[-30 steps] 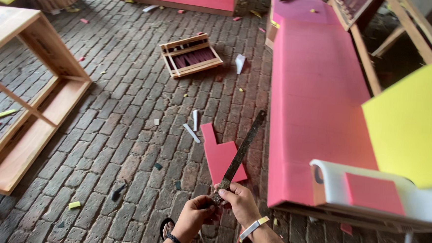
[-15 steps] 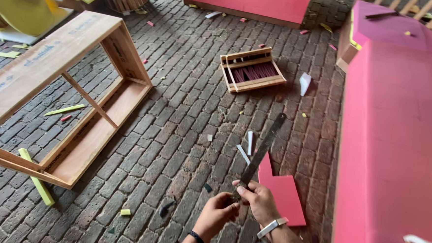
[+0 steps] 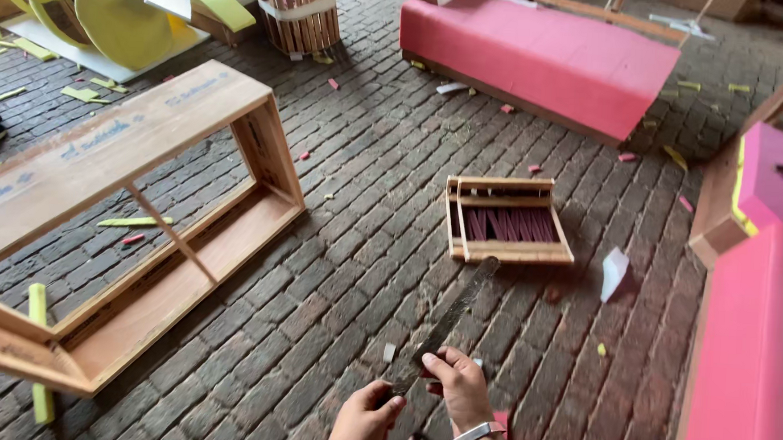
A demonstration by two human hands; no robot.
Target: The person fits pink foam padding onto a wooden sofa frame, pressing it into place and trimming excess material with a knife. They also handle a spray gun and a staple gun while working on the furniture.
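At the bottom edge, the left hand [image 3: 365,420] is closed around the handle end of a long blade [image 3: 447,326], and the right hand [image 3: 460,386] pinches the blade just above it. The blade points up and away over the brick floor [image 3: 337,244]. Beyond its tip lies a small wooden tray [image 3: 506,220]. To the left stands a wooden frame [image 3: 125,197], and far behind is a pink cushion [image 3: 543,54].

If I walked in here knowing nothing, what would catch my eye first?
Probably the long metal blade at bottom centre, held by the left hand and right hand over the brick floor. Then the bright pink foam slab at the top, and the open wooden frame lying at left.
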